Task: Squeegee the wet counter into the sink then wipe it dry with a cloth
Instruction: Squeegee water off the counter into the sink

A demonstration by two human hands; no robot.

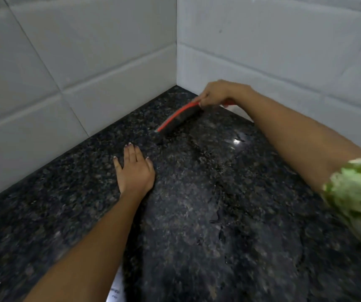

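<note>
Walls: pale grey tiled walls (109, 51) meet in a corner at the back of the scene.
Desk: dark speckled granite desk (197, 214), glossy and wet, with water streaks and a bright glint on its right part.
Right arm: reaches in from the right towards the corner, with a green and white patterned sleeve (356, 188) at the frame edge.
Left hand (134, 168): open, palm flat on the desk, fingers spread towards the wall, left of centre.
Right hand (216, 93): closed around the squeegee's handle, near the wall corner.
Squeegee (180, 117): red bar with a dark blade, lying at a slant with the blade on the desk, well beyond the left hand.
</note>
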